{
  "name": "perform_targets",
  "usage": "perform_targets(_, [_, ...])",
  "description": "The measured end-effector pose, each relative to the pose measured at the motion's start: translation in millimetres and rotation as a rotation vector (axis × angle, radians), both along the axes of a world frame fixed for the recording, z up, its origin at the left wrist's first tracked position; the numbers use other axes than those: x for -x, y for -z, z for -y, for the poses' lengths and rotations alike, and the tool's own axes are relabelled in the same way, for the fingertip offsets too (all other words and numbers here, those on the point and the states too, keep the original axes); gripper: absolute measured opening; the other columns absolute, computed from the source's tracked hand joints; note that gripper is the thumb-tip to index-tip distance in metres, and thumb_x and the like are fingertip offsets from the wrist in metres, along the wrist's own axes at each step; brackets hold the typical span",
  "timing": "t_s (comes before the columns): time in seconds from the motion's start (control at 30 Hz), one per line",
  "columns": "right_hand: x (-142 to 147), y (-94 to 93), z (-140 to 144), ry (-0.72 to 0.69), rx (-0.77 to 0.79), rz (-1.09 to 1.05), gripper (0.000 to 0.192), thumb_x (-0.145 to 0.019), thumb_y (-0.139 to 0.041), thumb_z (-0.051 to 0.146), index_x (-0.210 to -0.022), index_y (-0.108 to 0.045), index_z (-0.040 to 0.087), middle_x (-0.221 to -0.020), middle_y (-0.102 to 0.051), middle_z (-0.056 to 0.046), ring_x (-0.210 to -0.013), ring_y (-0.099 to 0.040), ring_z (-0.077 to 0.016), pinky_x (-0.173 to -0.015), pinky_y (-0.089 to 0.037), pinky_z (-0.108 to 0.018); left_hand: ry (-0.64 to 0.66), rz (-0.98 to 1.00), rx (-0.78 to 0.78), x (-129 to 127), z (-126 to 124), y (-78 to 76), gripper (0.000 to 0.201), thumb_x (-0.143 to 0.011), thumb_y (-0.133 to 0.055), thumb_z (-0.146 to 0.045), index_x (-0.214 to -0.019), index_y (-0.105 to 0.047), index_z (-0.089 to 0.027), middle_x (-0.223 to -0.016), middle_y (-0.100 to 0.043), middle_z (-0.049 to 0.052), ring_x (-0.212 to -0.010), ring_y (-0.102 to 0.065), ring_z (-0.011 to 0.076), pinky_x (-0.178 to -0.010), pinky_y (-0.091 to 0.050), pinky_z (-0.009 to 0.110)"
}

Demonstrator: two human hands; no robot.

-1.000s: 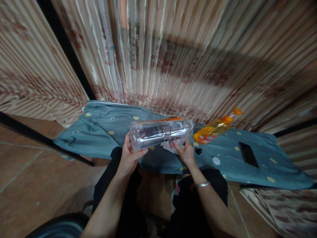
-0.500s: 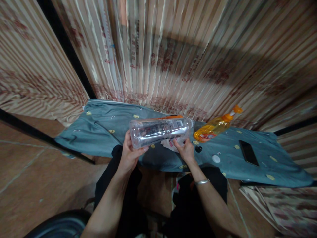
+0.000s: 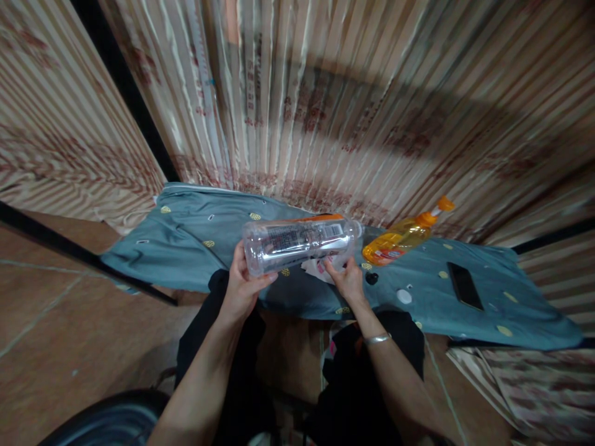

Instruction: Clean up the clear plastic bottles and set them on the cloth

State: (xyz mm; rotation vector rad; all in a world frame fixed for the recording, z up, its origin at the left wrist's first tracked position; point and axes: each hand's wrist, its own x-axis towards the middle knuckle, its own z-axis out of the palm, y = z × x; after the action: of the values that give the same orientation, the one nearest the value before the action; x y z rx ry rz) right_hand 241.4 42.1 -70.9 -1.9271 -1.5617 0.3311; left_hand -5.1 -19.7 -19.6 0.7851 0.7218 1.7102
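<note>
My left hand (image 3: 242, 286) grips the base end of a clear plastic bottle (image 3: 300, 243), held on its side above a blue-grey cloth (image 3: 195, 241) spread over a low table. The bottle carries a label with a barcode and an orange strip along its top. My right hand (image 3: 344, 280) is under the bottle's neck end, its fingertips pinching the edge of the white and pink label (image 3: 317, 268) that hangs loose from the bottle. A metal bangle (image 3: 376, 339) sits on my right wrist.
An orange liquid bottle with a pump top (image 3: 402, 236) lies on the cloth to the right. A black phone (image 3: 462, 285), a white cap (image 3: 404, 296) and a small black cap (image 3: 371, 278) lie nearby. Striped curtains (image 3: 325, 93) hang behind. A dark round object (image 3: 111, 418) shows at the bottom left.
Both hands and the bottle stay almost where they were; the view has shifted slightly. My right fingers have crept a little along the label.
</note>
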Motion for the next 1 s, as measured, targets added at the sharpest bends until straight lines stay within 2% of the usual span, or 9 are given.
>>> perform_targets(0.33, [2.3, -7.7, 1.2, 0.002, 0.053, 0.008, 0.041, -0.078, -0.071, 0.046, -0.102, -0.058, 0.015, -0.092, -0.074, -0.017, -0.089, -0.073, -0.0328, -0.080, -0.054, -0.041, 0.012, -0.023, -0.005, 0.0, 1.3, 1.1, 0.085, -0.056, -0.097, -0.018, -0.131, -0.059, -0.027, -0.126, -0.071, 0.007, -0.121, -0.068, 0.0278, -0.103, -0.057, 0.041])
perform_targets(0.57, [0.4, -4.4, 0.5, -0.005, 0.029, 0.025, 0.043, -0.078, -0.071, 0.049, -0.101, -0.058, 0.016, -0.092, -0.075, -0.017, -0.089, -0.074, -0.0342, -0.078, -0.054, -0.041, 0.003, -0.038, -0.011, 0.3, 1.6, 0.0, 0.083, -0.055, -0.098, -0.020, -0.129, -0.060, -0.027, -0.123, -0.072, 0.007, -0.120, -0.069, 0.0299, -0.102, -0.058, 0.045])
perform_targets(0.7, [-0.6, -3.0, 0.3, -0.014, 0.026, 0.011, 0.047, -0.077, -0.070, 0.054, -0.101, -0.059, 0.016, -0.092, -0.076, -0.017, -0.087, -0.074, -0.0331, -0.075, -0.054, -0.038, -0.003, -0.028, -0.008, 0.1, 1.6, -0.2, 0.083, -0.053, -0.099, -0.019, -0.127, -0.061, -0.026, -0.121, -0.073, 0.006, -0.119, -0.069, 0.0280, -0.101, -0.058, 0.041])
perform_targets(1.0, [-2.3, 2.7, -1.6, -0.008, 0.006, 0.023, 0.045, -0.079, -0.070, 0.052, -0.102, -0.059, 0.016, -0.087, -0.074, -0.014, -0.083, -0.072, -0.0314, -0.075, -0.054, -0.040, -0.005, -0.030, 0.000, 0.5, 2.2, -0.2, 0.085, -0.054, -0.098, -0.018, -0.129, -0.060, -0.026, -0.122, -0.073, 0.007, -0.120, -0.069, 0.0292, -0.100, -0.059, 0.042])
